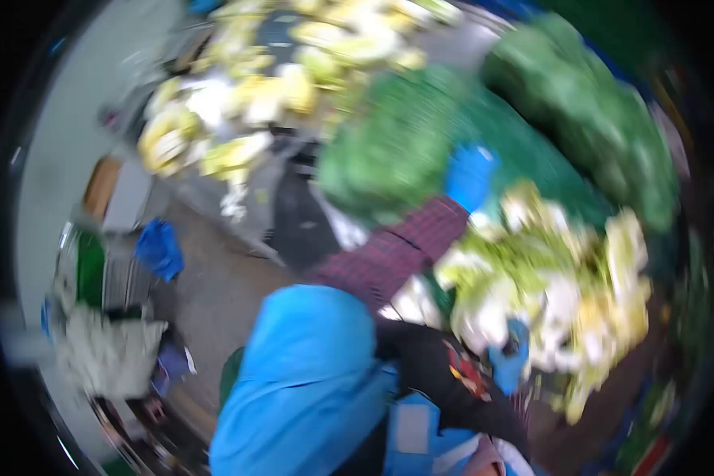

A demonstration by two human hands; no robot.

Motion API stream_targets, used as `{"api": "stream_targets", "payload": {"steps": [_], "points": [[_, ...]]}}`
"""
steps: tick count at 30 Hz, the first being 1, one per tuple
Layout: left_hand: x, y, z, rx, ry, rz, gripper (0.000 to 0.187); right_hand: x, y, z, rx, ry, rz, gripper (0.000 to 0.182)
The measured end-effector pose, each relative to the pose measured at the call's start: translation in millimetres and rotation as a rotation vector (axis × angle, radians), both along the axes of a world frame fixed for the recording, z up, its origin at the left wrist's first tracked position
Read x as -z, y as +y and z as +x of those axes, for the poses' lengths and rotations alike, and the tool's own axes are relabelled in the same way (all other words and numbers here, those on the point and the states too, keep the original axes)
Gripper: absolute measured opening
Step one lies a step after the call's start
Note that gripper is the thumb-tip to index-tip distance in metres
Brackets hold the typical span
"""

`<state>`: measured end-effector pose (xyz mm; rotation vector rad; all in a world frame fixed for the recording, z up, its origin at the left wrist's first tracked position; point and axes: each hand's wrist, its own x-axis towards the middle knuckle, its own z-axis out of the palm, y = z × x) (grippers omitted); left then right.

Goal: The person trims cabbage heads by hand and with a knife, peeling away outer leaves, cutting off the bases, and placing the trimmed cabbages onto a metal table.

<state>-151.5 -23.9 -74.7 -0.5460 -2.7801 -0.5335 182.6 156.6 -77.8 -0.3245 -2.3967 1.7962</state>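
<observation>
My left hand (470, 176), in a blue glove and plaid sleeve, reaches across to a stuffed green mesh bag (397, 143). Its fingers look closed on the netting, though motion blurs them. My right hand (509, 357), also blue-gloved, is close to my body against a heap of pale cabbage leaves (555, 293). Its fingers curl around something dark that I cannot make out. Slack dark green netting (523, 147) stretches between the stuffed bag and a second full green mesh bag (583, 111).
Yellow-white cabbage pieces (293, 91) lie scattered over a metal work surface (254, 198) at upper left. On the floor (206, 309) sits a crumpled blue bag (160, 249). A pale bundled sack (107, 353) and a cardboard box (103, 186) are farther left.
</observation>
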Motion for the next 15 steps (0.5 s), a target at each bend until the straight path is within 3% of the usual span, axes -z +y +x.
{"api": "stream_targets", "payload": {"steps": [1,2,4,6,7,10,12,13,15], "points": [[-26.9,0.0,11.4,0.011,0.031,0.097,0.024,-6.2,-3.4,-5.0,0.012,-0.065,-0.116,0.06],[-50.8,-3.8,42.9,0.14,0.282,0.296,0.038,-29.0,-7.8,-21.1,-0.072,-0.054,-0.042,0.054],[-63.0,-7.6,92.0,0.477,-0.139,0.434,0.056,-36.1,-8.7,-37.3,-0.042,-0.164,-0.213,0.039],[-54.4,-9.8,140.8,0.568,-0.412,0.424,0.073,-49.8,-1.2,-53.2,-0.103,-0.182,-0.143,0.034],[-37.0,-11.5,160.3,0.594,-0.496,0.425,0.087,-50.8,3.0,-58.6,-0.146,-0.143,-0.042,0.034],[-12.0,-13.3,189.5,0.519,-0.746,0.562,0.091,-44.1,12.0,-78.3,-0.144,-0.104,0.04,0.034],[-12.4,-20.2,191.2,0.489,-0.81,0.446,0.107,-50.4,9.8,-95.0,-0.234,-0.386,0.269,0.041],[-5.0,-24.8,190.8,0.491,-0.807,0.445,0.107,-48.0,9.6,-101.4,-0.233,-0.382,0.27,0.041],[19.2,-33.1,192.3,0.435,-1.261,0.7,0.112,-37.5,11.0,-111.1,-0.215,-0.331,0.418,0.044]]}}
